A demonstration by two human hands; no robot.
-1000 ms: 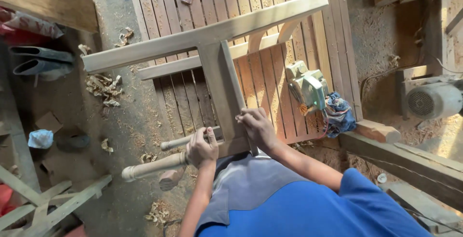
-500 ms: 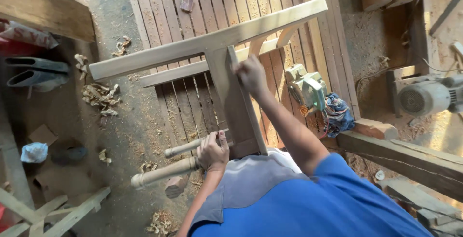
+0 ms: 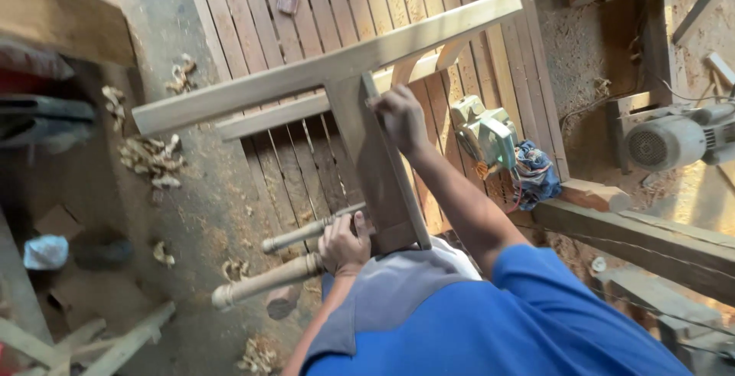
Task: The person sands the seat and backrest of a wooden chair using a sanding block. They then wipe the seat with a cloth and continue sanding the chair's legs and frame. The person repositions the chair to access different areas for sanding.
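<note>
Hands first: your left hand (image 3: 344, 242) wraps the turned pale wooden leg (image 3: 264, 282) at lower centre, your right hand (image 3: 400, 116) presses flat, fingers spread, on the unfinished T-shaped wooden frame's (image 3: 329, 77) upright board. Just right of centre lie a green electric planer (image 3: 484, 132) and a blue rag (image 3: 534, 173); wood shavings (image 3: 149, 158) litter the left floor.
</note>
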